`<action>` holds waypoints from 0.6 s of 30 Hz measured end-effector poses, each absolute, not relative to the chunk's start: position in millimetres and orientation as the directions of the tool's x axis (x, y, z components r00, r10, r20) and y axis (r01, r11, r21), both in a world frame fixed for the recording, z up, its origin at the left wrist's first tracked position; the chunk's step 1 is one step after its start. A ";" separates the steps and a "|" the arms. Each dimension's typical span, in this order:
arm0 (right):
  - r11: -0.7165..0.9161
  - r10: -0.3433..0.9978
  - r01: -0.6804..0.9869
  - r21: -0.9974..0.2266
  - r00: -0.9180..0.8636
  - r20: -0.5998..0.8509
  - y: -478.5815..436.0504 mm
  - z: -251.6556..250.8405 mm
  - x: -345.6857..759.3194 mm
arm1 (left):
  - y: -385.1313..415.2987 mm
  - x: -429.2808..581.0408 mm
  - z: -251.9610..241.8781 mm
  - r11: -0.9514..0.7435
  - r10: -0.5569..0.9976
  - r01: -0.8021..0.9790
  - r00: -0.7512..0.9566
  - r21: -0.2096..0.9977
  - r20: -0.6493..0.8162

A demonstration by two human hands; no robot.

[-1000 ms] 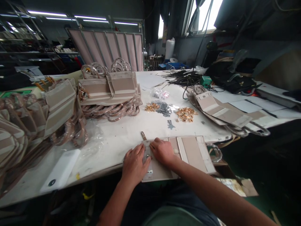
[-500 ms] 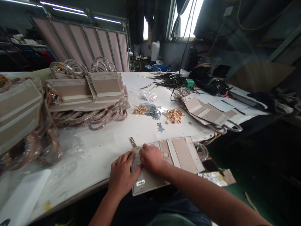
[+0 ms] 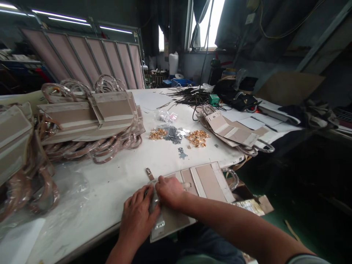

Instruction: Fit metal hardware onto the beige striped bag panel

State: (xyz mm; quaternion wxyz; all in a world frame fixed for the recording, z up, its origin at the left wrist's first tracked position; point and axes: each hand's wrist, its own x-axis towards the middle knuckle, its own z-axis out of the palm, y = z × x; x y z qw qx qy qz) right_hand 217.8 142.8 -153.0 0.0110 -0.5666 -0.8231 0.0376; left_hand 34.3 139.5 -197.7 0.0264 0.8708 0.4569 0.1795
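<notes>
A beige, unassembled handbag body lies on the near edge of the table, partly overhanging it. My left hand grips its left edge, with the thumb on the panel and the fingers bent around the border. Curled into a pinch, my right hand presses on the panel just beside the left fingertips. Whatever small thing it may hold is hidden. Near my left thumb a shiny metal plate sits on the panel. A short strap with a metal end sticks out beyond the far edge.
Past the bag body lie gold fittings, a pile of grey metal plates and more gold fittings. Stacked bag bodies with wrapped handles fill the left. More bag bodies rest at the right, near black strips.
The view has shifted, so the table's contents appear farther left. Both hands stay at the same part of the bag body, whose left edge now looks slightly more tilted.
</notes>
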 end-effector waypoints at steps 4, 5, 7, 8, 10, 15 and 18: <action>0.295 0.952 0.942 -0.157 -0.305 -0.041 143.0 -141.7 226.6 | 137.8 33.4 -196.1 -0.562 0.821 0.798 0.504 0.218 0.269; 0.268 0.960 0.948 -0.173 -0.278 -0.040 144.6 -138.1 234.3 | 137.4 33.1 -196.2 -0.555 0.825 0.802 0.499 0.221 0.264; 0.188 0.980 0.964 -0.187 -0.196 -0.022 151.6 -131.5 258.7 | 136.5 32.6 -196.7 -0.543 0.835 0.809 0.489 0.226 0.254; 0.132 0.991 0.973 -0.189 -0.136 -0.012 157.4 -129.1 274.8 | 136.1 32.6 -196.9 -0.537 0.839 0.812 0.485 0.228 0.247; -0.012 1.000 0.984 -0.180 0.012 -0.001 172.9 -127.1 310.9 | 135.3 33.1 -196.6 -0.522 0.849 0.820 0.476 0.234 0.228; -0.309 0.951 0.937 -0.163 0.305 -0.053 215.5 -141.2 375.6 | 133.9 34.8 -193.3 -0.478 0.878 0.838 0.449 0.263 0.165; -0.361 0.932 0.912 -0.195 0.356 -0.062 228.9 -155.2 379.8 | 133.5 34.9 -192.3 -0.467 0.884 0.840 0.440 0.274 0.158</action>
